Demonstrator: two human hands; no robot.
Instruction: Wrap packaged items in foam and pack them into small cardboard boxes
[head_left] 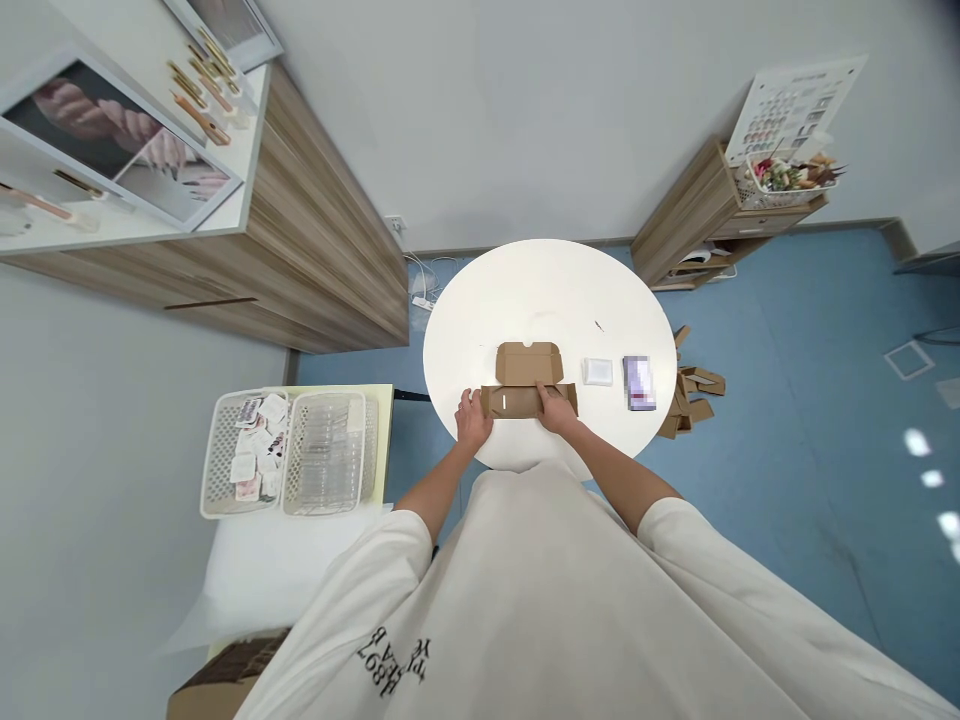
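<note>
One half-curled left hand [473, 422] and one outstretched right hand [556, 409] seemingly steady the open cardboard box [519, 403]. I cannot tell whether their fingers grip.

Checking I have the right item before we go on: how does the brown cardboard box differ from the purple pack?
The cardboard box is plain brown; the purple pack is purple and pale, its print blurred.
The cardboard box stretches sideways; the purple pack's longer side runs front to back.
The right hand touches the cardboard box; neither hand touches the purple pack.
Both lie on the white table.
</note>
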